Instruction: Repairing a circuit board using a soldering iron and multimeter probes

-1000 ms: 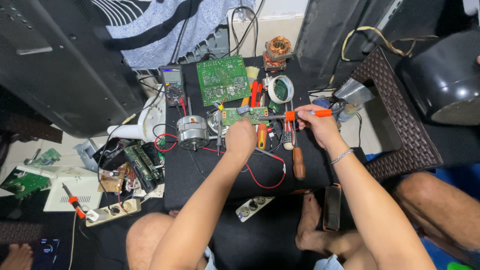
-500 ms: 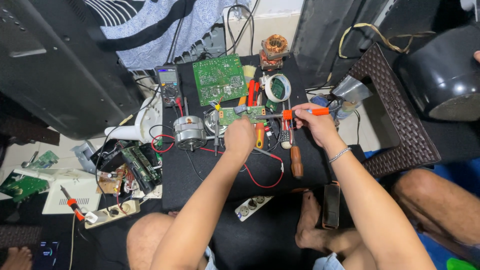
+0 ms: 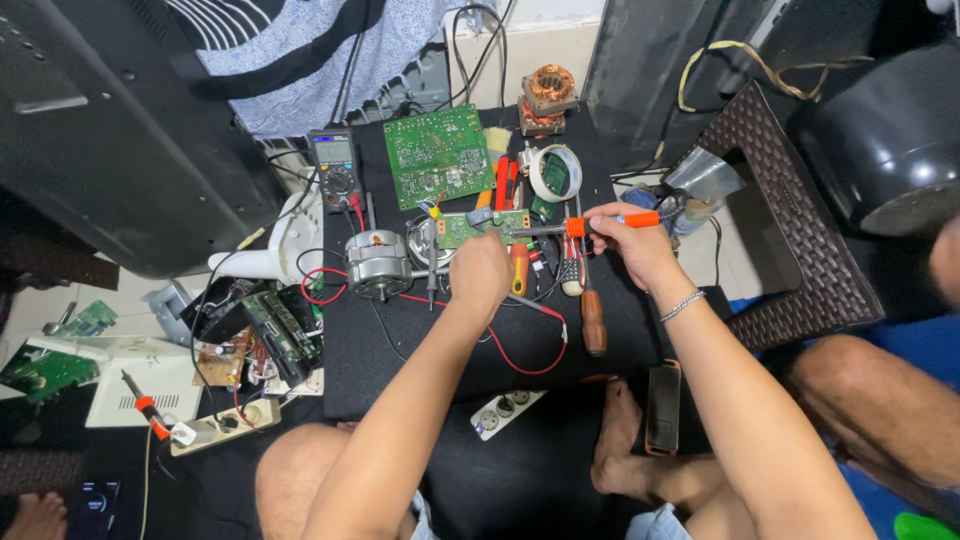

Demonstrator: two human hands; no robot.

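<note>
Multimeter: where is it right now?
In the head view, the multimeter lies at the upper left of the black mat, just left of the large green circuit board and above the small grey motor.

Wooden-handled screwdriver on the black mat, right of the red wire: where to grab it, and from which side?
Grip the screwdriver by its brown wooden handle, the thick end lying nearest the person, coming straight down from above. It lies flat with the thin shaft pointing away toward the right hand and the cluttered tools, while the mat beside the handle is mostly bare, apart from the red wire.
</note>
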